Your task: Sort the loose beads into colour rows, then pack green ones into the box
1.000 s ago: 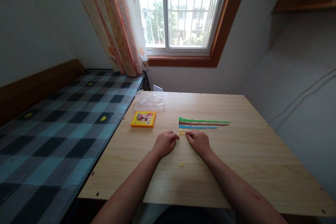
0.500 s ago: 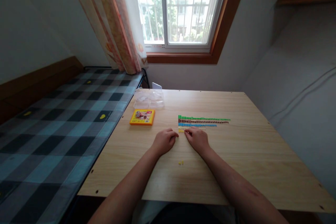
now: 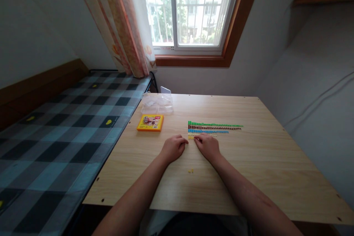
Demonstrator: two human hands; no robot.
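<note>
Small building bricks lie sorted by colour in long rows on the wooden table [image 3: 238,173]: a green row [image 3: 215,124], a brown row [image 3: 215,128], a blue row [image 3: 212,131] and a short yellow row [image 3: 190,138] closest to me. A pale row beside the yellow one is partly covered by my right hand [image 3: 207,145]. That hand is closed, its fingertips at the right end of the yellow row; whatever they pinch is too small to name. My left hand [image 3: 174,148] is curled, fingertips by the row's left end. Two yellow bricks [image 3: 190,171] lie between my forearms.
A yellow box [image 3: 150,122] with a printed picture lies at the table's left side. Behind it stands a clear plastic case [image 3: 157,105] with its lid up. A bed with a checked cover [image 3: 74,129] adjoins the table's left edge. A window is beyond.
Almost nothing differs. My right fingertips have shifted very slightly left along the yellow row, and the view has moved a little.
</note>
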